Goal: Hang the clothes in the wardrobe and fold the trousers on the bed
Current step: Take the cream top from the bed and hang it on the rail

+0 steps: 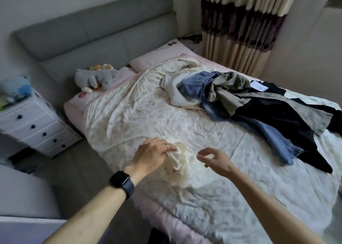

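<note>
The left hand (151, 154) held its grip on a bunched cream cloth (178, 163) by the bed's (129, 114) near edge, the right hand's (216, 160) grip loosely curled and empty beside it, the clothes pile (240, 99) along the right edge.

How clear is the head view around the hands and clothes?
Head view: dim light, no glare; wide-angle distortion bends the grey padded headboard; left hand gripping bunched cream cloth is sharp; right hand slightly blurred; blue, olive and black clothes pile soft.
</note>
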`<state>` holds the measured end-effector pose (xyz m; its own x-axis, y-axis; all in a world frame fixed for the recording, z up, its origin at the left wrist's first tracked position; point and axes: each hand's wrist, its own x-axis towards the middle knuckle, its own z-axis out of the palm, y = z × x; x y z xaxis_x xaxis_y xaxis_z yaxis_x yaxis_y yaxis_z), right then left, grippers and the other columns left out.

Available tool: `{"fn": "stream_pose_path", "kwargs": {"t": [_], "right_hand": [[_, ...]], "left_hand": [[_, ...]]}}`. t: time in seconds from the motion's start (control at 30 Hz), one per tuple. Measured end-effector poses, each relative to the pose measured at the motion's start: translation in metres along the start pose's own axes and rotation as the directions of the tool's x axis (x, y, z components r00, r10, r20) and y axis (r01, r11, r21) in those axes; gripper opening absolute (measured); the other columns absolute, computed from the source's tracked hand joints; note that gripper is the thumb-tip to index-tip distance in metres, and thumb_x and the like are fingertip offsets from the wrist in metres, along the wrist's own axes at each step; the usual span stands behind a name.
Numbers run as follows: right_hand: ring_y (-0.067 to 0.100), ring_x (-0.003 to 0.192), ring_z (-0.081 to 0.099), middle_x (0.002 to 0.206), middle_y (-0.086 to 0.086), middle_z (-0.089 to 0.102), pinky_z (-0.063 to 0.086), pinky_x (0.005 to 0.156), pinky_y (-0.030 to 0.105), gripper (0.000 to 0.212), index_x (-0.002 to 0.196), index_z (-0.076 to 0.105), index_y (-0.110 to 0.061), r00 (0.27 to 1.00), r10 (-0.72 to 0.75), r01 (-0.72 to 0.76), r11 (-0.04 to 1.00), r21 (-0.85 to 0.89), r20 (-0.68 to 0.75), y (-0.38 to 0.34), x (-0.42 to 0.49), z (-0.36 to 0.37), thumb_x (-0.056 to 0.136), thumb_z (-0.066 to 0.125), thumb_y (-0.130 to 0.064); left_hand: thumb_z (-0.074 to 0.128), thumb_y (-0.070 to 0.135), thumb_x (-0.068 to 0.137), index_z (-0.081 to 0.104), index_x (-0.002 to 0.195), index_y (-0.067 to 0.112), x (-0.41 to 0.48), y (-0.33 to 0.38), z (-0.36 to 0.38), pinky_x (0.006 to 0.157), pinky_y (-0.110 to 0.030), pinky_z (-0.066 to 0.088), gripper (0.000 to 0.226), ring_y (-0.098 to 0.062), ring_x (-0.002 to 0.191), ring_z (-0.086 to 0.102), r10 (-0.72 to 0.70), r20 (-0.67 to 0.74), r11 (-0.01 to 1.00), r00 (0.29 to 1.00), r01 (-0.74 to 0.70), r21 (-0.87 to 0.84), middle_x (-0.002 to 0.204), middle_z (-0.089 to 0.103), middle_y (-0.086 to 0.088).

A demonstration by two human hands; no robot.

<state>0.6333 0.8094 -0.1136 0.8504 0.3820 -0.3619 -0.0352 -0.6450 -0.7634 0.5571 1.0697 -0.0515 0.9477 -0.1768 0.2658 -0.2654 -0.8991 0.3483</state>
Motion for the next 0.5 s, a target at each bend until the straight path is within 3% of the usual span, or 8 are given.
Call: {"fn": "stream_pose_path", "kwargs": {"t": [0.03, 0.1, 0.13, 0.2, 0.27, 0.3, 0.37, 0.5], "right_hand": [[0.012, 0.095, 0.070, 0.129, -0.005, 0.063, 0.055, 0.083, 0.033, 0.052, 0.123, 0.064, -0.031, 0.996, 0.014, -0.014, 1.000, 0.003, -0.085, 0.001, 0.007, 0.012, 0.081, 0.072, -0.061], [0.028, 0.110, 0.066, 0.148, 0.005, 0.040, 0.057, 0.087, 0.040, 0.093, 0.150, 0.038, -0.029, 0.996, 0.091, -0.090, 0.996, 0.026, -0.021, -0.003, 0.019, 0.042, 0.073, 0.073, -0.070], [0.032, 0.110, 0.066, 0.151, 0.007, 0.034, 0.059, 0.076, 0.037, 0.106, 0.157, 0.023, -0.032, 0.988, 0.139, -0.141, 0.989, 0.037, 0.061, -0.004, 0.025, 0.059, 0.072, 0.074, -0.069], [0.026, 0.086, 0.072, 0.140, 0.010, 0.049, 0.053, 0.053, 0.028, 0.112, 0.159, 0.005, -0.031, 0.963, 0.221, -0.229, 0.973, 0.037, 0.155, 0.001, 0.033, 0.094, 0.075, 0.072, -0.059], [0.021, 0.072, 0.070, 0.107, 0.011, 0.069, 0.054, 0.053, 0.030, 0.096, 0.155, 0.011, -0.019, 0.934, 0.321, -0.312, 0.947, -0.079, 0.160, 0.011, 0.035, 0.119, 0.083, 0.065, -0.050], [0.023, 0.075, 0.071, 0.096, 0.010, 0.071, 0.057, 0.060, 0.033, 0.076, 0.146, 0.029, -0.013, 0.922, 0.360, -0.336, 0.927, -0.166, 0.142, 0.015, 0.037, 0.124, 0.086, 0.063, -0.044], [0.027, 0.088, 0.070, 0.097, 0.009, 0.072, 0.058, 0.071, 0.035, 0.039, 0.121, 0.059, -0.012, 0.933, 0.348, -0.311, 0.910, -0.275, 0.095, 0.016, 0.039, 0.134, 0.088, 0.061, -0.032], [0.029, 0.092, 0.068, 0.096, 0.008, 0.073, 0.042, 0.068, 0.027, 0.029, 0.118, 0.071, -0.018, 0.991, 0.133, -0.128, 0.980, -0.150, 0.021, -0.015, 0.038, 0.130, 0.093, 0.059, -0.027]], "left_hand": [[0.076, -0.005, 0.071, 0.082, 0.093, 0.026, -0.011, 0.000, 0.002, 0.073, -0.040, 0.057, 0.038, -0.024, 0.081, 0.071, 0.032, -0.006, 0.999, 0.999, -0.032, 0.012, 0.090, 0.077, 0.007], [0.078, 0.000, 0.070, 0.082, 0.088, 0.024, -0.028, 0.002, 0.002, 0.069, -0.038, 0.057, 0.031, -0.021, 0.079, 0.072, 0.094, -0.030, 0.995, 0.995, -0.094, 0.023, 0.088, 0.076, 0.008], [0.076, 0.003, 0.071, 0.082, 0.087, 0.024, -0.036, 0.003, 0.001, 0.067, -0.037, 0.057, 0.028, -0.020, 0.079, 0.072, 0.122, -0.035, 0.992, 0.992, -0.121, 0.032, 0.087, 0.076, 0.008], [0.074, 0.002, 0.071, 0.082, 0.087, 0.024, -0.055, 0.003, -0.002, 0.065, -0.036, 0.056, 0.029, -0.020, 0.079, 0.072, 0.164, -0.023, 0.986, 0.986, -0.163, 0.040, 0.087, 0.076, 0.009], [0.078, -0.004, 0.068, 0.082, 0.089, 0.023, -0.074, 0.001, -0.004, 0.065, -0.034, 0.056, 0.034, -0.020, 0.076, 0.071, 0.184, -0.023, 0.982, 0.983, -0.182, 0.048, 0.087, 0.076, 0.008], [0.081, -0.005, 0.067, 0.082, 0.089, 0.023, -0.079, 0.000, -0.006, 0.065, -0.033, 0.056, 0.036, -0.019, 0.075, 0.071, 0.187, -0.023, 0.981, 0.982, -0.185, 0.064, 0.087, 0.076, 0.008], [0.081, -0.004, 0.068, 0.082, 0.090, 0.024, -0.101, -0.008, -0.012, 0.065, -0.031, 0.056, 0.036, -0.018, 0.073, 0.070, 0.161, -0.027, 0.981, 0.987, -0.157, 0.116, 0.086, 0.075, 0.007], [0.082, -0.005, 0.063, 0.081, 0.093, 0.025, -0.152, -0.027, -0.019, 0.069, -0.029, 0.055, 0.042, -0.018, 0.076, 0.070, -0.077, 0.097, 0.980, 0.992, 0.057, 0.190, 0.089, 0.076, 0.010]]}}
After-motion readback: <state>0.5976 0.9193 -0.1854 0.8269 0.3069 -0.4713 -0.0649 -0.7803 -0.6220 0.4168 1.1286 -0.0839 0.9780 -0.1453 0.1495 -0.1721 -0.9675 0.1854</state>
